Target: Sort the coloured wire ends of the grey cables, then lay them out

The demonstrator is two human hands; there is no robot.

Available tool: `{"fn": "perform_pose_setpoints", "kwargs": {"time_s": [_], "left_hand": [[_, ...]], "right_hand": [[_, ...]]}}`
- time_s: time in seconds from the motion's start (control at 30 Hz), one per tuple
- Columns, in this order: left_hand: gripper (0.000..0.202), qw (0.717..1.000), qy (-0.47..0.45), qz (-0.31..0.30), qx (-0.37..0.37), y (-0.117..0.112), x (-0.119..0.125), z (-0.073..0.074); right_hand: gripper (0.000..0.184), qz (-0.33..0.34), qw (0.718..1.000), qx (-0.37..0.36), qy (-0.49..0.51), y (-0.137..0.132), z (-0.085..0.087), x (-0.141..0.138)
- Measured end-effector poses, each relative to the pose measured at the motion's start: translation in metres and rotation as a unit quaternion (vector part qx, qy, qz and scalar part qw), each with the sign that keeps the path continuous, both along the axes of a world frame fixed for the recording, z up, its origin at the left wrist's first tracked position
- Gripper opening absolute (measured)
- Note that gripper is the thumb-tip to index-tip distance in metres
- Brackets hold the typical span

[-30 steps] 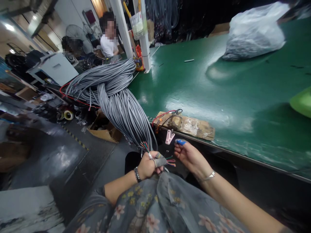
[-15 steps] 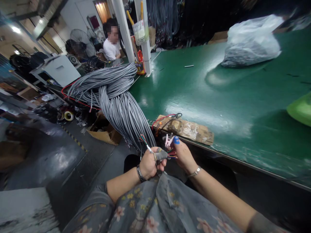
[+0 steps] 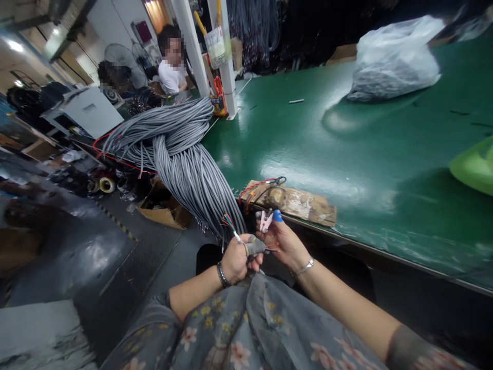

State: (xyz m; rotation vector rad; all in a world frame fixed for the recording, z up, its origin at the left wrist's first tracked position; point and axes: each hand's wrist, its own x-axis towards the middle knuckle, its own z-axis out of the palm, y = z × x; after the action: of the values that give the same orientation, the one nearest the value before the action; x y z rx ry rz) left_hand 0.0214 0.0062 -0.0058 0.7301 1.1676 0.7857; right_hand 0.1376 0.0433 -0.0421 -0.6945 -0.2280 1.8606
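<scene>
My left hand (image 3: pixel 238 261), with grey covers on its thumb and finger, is closed around a grey cable (image 3: pixel 238 238). Thin coloured wires (image 3: pixel 228 221) fan out from the cable's upper end, and more coloured wire ends (image 3: pixel 271 247) stick out past the covered fingertips toward the right. Between the fingers of my right hand (image 3: pixel 290 246) is a small pale pink clip (image 3: pixel 265 221); blue tape wraps that thumb. The right fingertips are close to the wire ends, partly hidden, so I cannot tell whether they touch.
A thick bundle of grey cables (image 3: pixel 192 169) drapes over the edge of the green table (image 3: pixel 300 139). On that edge lies a wooden board (image 3: pixel 308 205) with red and black leads. Farther off are a plastic bag (image 3: pixel 393 61), a white post (image 3: pixel 227 77) and a seated person (image 3: pixel 171 69).
My right hand and the pink clip have shifted slightly, and the clip's jaws look closer together. The left hand keeps its hold on the cable. The whole view has shifted a little.
</scene>
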Motion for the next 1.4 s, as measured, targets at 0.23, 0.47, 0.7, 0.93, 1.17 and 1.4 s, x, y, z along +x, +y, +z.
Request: {"fn": "perform_pose_setpoints", "kwargs": {"time_s": [0.23,0.47,0.7,0.93,1.17,1.4], "left_hand": [[0.042,1.000,-0.007,-0.008,0.011,-0.007,-0.007,-0.003],[0.039,0.999,-0.036,0.013,-0.001,-0.005,-0.008,0.001],[0.041,0.998,-0.064,0.017,-0.006,0.002,-0.007,-0.002],[0.041,0.998,-0.059,0.012,0.000,0.003,-0.006,-0.007],[0.038,0.998,-0.045,0.037,-0.010,0.005,-0.005,-0.007],[0.041,1.000,-0.028,0.008,0.006,-0.003,-0.007,-0.002]], "right_hand": [[0.038,0.028,1.000,-0.007,-0.001,-0.002,0.001,0.005],[0.033,0.041,0.996,0.051,-0.058,-0.004,0.007,0.005],[0.040,0.031,0.997,0.044,-0.052,-0.004,0.011,0.001],[0.031,0.021,1.000,0.002,-0.012,0.002,0.009,-0.003],[0.031,0.019,0.999,-0.025,0.009,0.001,0.007,-0.006],[0.042,0.078,0.997,0.014,0.017,-0.002,0.009,-0.001]]}}
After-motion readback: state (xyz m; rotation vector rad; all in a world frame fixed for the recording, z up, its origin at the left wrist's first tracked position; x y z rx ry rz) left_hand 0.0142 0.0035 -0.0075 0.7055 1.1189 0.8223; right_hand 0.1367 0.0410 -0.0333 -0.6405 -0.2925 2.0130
